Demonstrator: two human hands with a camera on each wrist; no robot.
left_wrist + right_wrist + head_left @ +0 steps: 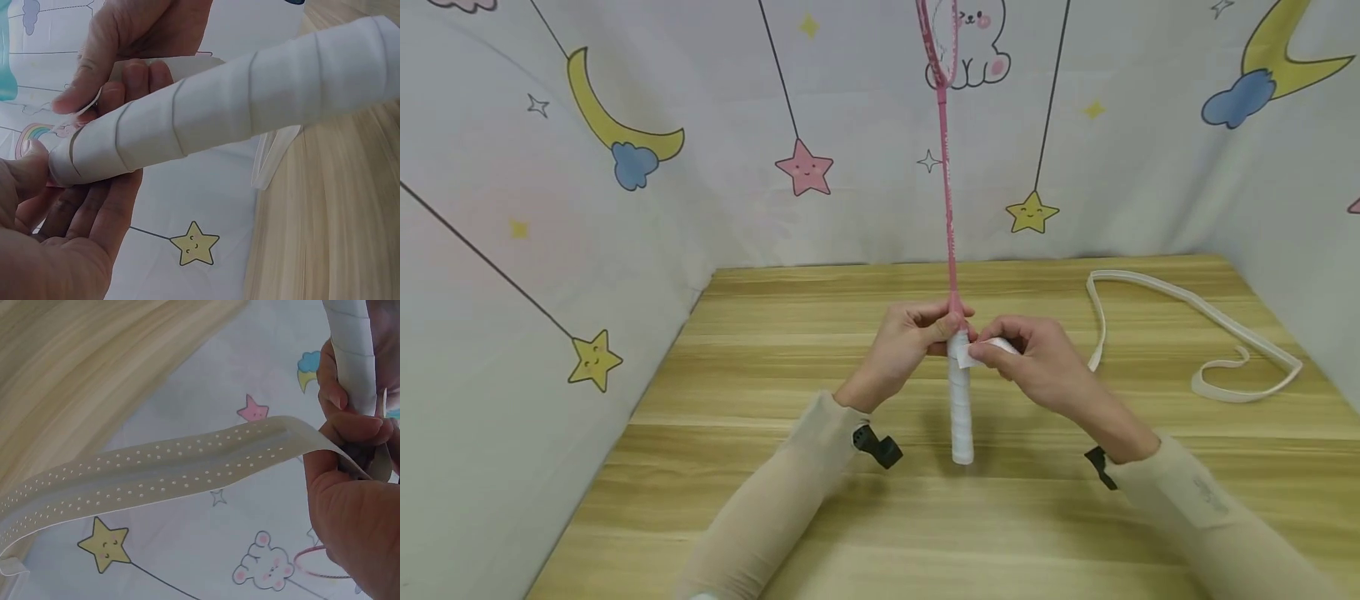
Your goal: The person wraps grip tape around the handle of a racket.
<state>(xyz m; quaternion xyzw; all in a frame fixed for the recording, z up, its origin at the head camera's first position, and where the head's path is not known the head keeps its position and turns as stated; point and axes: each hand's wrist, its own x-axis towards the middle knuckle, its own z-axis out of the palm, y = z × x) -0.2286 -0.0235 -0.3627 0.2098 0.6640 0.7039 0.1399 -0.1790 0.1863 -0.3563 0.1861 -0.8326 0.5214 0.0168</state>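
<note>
**Careful: strip could twist or peel**

From the head: gripping a thin pink racket [948, 183] with the left hand [913, 337], just above its white, round, seam-lined handle [961, 408]. Pinching a long, soft, white strip [1191, 298] with the right hand [1030, 358], close beside the handle's top. Trailing the rest loosely beyond the right hand, above or on a striped wooden table [700, 392]; could snag on the right forearm and get tugged crooked.

From the left wrist: pressing the left thumb [30, 172] to the handle's narrow end, with bent fingers behind. Could spin there from too soft a hold, perhaps making gaps or bumps.

From the right wrist: squeezing the strip by thumb and finger, with tiny holes running away from that hand. Could flip over from dangling so freely, or peel loose from letting go too soon.
</note>
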